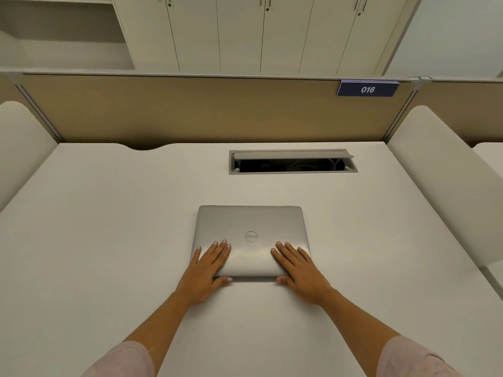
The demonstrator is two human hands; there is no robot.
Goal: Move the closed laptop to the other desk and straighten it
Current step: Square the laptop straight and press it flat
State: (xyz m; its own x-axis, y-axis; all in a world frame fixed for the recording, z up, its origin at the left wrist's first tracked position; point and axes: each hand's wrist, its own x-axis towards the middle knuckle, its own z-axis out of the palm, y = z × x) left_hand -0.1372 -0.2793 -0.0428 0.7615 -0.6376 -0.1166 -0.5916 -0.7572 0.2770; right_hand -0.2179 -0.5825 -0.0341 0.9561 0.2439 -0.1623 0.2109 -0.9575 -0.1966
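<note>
- Two pale pink sleeves [122, 359] are seen nearest, forearms reaching forward.
- The left hand [208, 268] and right hand [298, 268] are laid flat on the near corners of the closed laptop [250, 235], fingers spread, thumbs tucked at its front edge; nothing is clamped in either grip.
- Even, light pressure from both palms is advised, so the smooth silver lid is squared to the worktop [109, 227] edge without skidding.
- Farther off, an open cable hatch [292, 161] and a tan fabric partition [190, 110] are visible.

Single head cam, wide-angle, looking fwd and down, close over desk [109, 227], facing partition [190, 110]
</note>
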